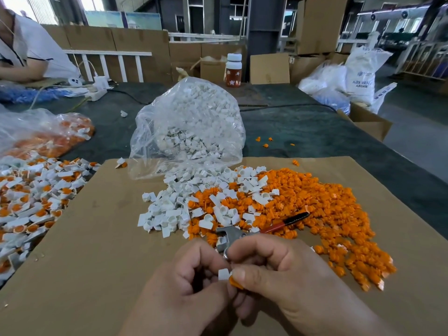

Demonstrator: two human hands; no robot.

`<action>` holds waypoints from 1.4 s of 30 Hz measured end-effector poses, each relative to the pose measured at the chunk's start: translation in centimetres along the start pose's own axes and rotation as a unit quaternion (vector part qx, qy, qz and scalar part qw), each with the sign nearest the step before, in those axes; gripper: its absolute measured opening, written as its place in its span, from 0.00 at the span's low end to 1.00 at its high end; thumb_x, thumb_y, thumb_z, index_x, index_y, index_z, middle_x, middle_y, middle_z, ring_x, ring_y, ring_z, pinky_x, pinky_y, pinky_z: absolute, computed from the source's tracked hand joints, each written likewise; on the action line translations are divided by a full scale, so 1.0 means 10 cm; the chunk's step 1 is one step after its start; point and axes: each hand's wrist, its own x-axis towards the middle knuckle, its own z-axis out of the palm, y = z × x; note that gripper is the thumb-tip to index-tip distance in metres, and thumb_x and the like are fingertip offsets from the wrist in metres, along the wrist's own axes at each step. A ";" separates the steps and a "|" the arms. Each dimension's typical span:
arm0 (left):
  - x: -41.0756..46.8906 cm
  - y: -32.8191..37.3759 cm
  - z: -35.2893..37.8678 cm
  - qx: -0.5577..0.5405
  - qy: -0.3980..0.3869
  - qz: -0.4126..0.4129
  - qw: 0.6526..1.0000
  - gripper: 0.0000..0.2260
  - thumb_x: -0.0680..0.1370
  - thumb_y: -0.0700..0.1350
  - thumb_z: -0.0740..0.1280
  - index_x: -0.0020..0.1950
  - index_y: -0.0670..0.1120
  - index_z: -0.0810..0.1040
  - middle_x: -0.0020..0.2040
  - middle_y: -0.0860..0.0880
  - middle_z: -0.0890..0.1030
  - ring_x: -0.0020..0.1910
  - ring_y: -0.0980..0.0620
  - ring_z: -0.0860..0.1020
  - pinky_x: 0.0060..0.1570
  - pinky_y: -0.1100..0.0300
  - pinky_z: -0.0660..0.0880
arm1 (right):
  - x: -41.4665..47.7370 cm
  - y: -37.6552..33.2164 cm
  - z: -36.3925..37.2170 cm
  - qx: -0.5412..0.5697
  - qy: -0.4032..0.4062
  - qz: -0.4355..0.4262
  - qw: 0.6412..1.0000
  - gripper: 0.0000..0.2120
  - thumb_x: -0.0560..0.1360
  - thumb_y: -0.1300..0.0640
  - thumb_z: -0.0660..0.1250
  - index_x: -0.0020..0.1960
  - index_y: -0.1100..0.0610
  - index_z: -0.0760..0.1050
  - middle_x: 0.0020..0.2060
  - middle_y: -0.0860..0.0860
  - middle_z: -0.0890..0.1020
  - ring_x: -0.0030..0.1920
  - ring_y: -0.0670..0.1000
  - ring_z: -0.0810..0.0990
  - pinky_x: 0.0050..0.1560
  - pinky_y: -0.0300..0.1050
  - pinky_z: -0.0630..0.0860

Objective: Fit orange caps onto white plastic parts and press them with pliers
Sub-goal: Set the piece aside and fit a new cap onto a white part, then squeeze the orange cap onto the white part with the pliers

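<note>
- I am watching a job that looks well under way: a heap of capped pieces [36,190] is lying at the left of the surface, with more showing in a clear bag [48,134] behind it.
- Plenty is waiting. Loose white parts [167,207] and loose orange caps [327,204] are spreading across the cardboard sheet [97,238], and a big bag of white parts [191,122] is sitting beyond them.
- Nearest me, the left hand [191,284] is curling its fingers [213,260] tightly, pinching one white part [223,274].
- The right hand [286,277] is closing thumb and fingers [242,272] narrowly on an orange cap [235,283], which is touching the part's right side.
- I am judging the cap not yet seated, with pressing to come.
- The pliers [232,235] are lying just beyond the hands, half hidden; I cannot tell whether a hand is touching them.
</note>
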 end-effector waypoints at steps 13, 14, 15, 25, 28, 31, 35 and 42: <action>0.13 0.06 -0.06 -0.123 0.057 -0.112 0.984 0.13 0.73 0.30 0.68 0.34 0.45 0.81 0.28 0.41 0.75 0.23 0.49 0.73 0.19 0.61 0.70 | -0.04 0.02 -0.31 -0.687 0.090 0.027 0.721 0.34 0.78 0.44 0.55 0.76 0.40 0.38 0.76 0.42 0.38 0.76 0.48 0.33 0.73 0.52 0.33; 0.13 0.06 -0.07 -0.128 0.055 -0.115 0.984 0.12 0.74 0.30 0.68 0.34 0.45 0.81 0.29 0.41 0.76 0.23 0.49 0.73 0.20 0.60 0.70 | -0.04 0.03 -0.33 -0.688 0.084 0.030 0.721 0.34 0.78 0.43 0.54 0.76 0.41 0.38 0.76 0.41 0.39 0.76 0.47 0.34 0.74 0.52 0.33; 0.14 0.05 -0.08 -0.135 0.054 -0.118 0.982 0.12 0.74 0.31 0.68 0.34 0.44 0.81 0.30 0.40 0.76 0.23 0.49 0.73 0.20 0.60 0.70 | -0.05 0.02 -0.34 -0.689 0.081 0.033 0.720 0.33 0.77 0.43 0.54 0.76 0.41 0.39 0.76 0.41 0.41 0.76 0.47 0.36 0.74 0.52 0.35; 0.20 0.02 -0.09 -0.191 0.073 -0.128 0.971 0.10 0.58 0.32 0.74 0.33 0.45 0.81 0.30 0.41 0.77 0.22 0.49 0.72 0.19 0.61 0.68 | -0.01 -0.02 -0.27 -0.726 0.080 0.007 0.683 0.31 0.71 0.40 0.50 0.73 0.42 0.52 0.65 0.40 0.65 0.63 0.50 0.59 0.64 0.54 0.53; 0.20 0.03 -0.07 -0.209 0.086 -0.127 0.966 0.11 0.54 0.35 0.75 0.32 0.46 0.82 0.30 0.41 0.77 0.22 0.50 0.72 0.17 0.61 0.68 | 0.02 0.02 -0.27 -0.714 0.085 -0.026 0.695 0.28 0.70 0.40 0.49 0.70 0.42 0.57 0.60 0.38 0.69 0.58 0.49 0.60 0.63 0.53 0.56; 0.19 0.05 -0.09 -0.224 0.094 -0.122 0.962 0.10 0.55 0.35 0.74 0.32 0.46 0.82 0.30 0.42 0.76 0.22 0.51 0.72 0.17 0.62 0.67 | 0.02 0.05 -0.26 -0.706 0.100 -0.046 0.700 0.28 0.69 0.41 0.48 0.67 0.42 0.64 0.52 0.39 0.73 0.54 0.49 0.63 0.63 0.51 0.59; 0.18 0.05 -0.13 -0.241 0.106 -0.107 0.959 0.05 0.59 0.41 0.72 0.33 0.47 0.82 0.30 0.43 0.77 0.22 0.51 0.72 0.18 0.62 0.68 | 0.00 0.01 -0.26 -0.678 0.159 -0.076 0.714 0.23 0.69 0.43 0.45 0.57 0.45 0.70 0.41 0.43 0.73 0.44 0.47 0.70 0.54 0.48 0.67; 0.16 -0.03 -0.19 -0.244 0.099 -0.078 0.962 0.05 0.65 0.40 0.72 0.39 0.45 0.81 0.32 0.45 0.76 0.26 0.52 0.73 0.21 0.62 0.69 | -0.09 -0.08 -0.27 -0.613 0.192 -0.128 0.756 0.15 0.74 0.37 0.56 0.57 0.37 0.58 0.41 0.33 0.67 0.42 0.34 0.69 0.37 0.28 0.65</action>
